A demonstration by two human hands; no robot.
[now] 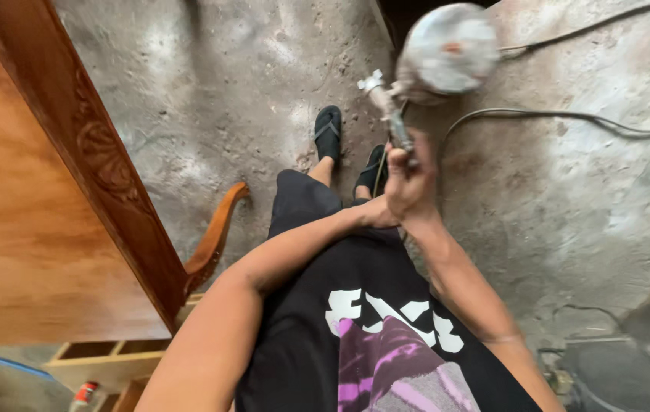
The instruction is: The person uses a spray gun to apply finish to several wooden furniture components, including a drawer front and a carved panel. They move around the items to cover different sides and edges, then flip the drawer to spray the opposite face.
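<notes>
My right hand [409, 187] is wrapped around the handle of a metal spray gun [390, 114], held out over the floor in front of me. A round, paint-crusted cup [451, 49] sits on top of the gun, and the nozzle points left. My left hand [374, 214] reaches across my body and rests against the base of my right hand at the wrist; its fingers are hidden behind it. My feet in black sandals [328, 131] stand on the concrete below.
A large brown wooden panel with a carved border [96, 152] fills the left side, with a curved wooden leg [214, 236] beneath it. An air hose [569, 118] trails over the concrete floor to the right. A dark machine [615, 374] sits at bottom right.
</notes>
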